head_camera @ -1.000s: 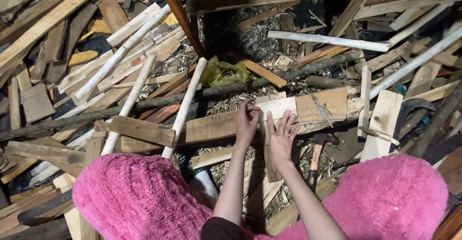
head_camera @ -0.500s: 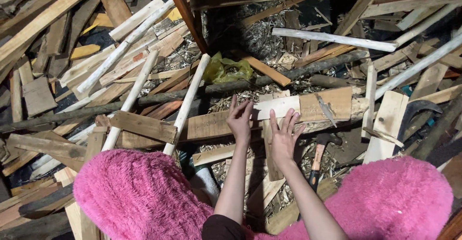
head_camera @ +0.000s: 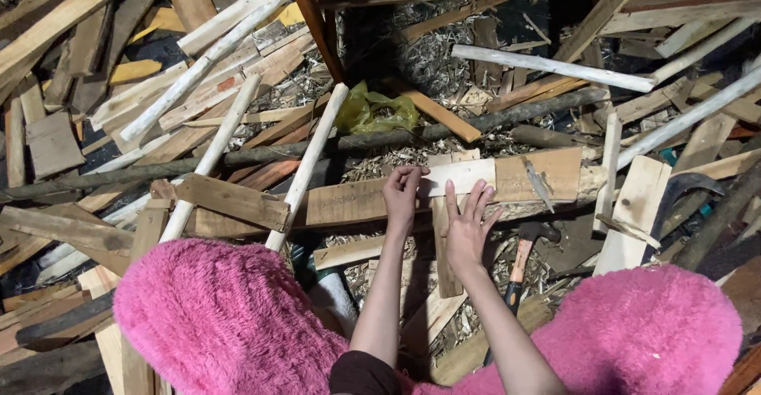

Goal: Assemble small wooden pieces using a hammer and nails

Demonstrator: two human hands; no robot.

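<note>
Head view: scrap-wood heap (head_camera: 119,125) underfoot; left hand (head_camera: 402,197) fingers pinch pale strip (head_camera: 460,177), right hand (head_camera: 468,228) splayed.

A pale short wooden slat (head_camera: 462,176) lies flat, seemingly atop a longer plank (head_camera: 444,193).

The pink knees (head_camera: 230,316) run off the bottom edge and cover the planks beneath them. The hammer (head_camera: 523,256) shows only its head and part of the handle; the rest lies behind the right forearm. The left hand (head_camera: 402,197) hides part of the pale strip (head_camera: 464,175). Planks at every edge are cut off.
</note>
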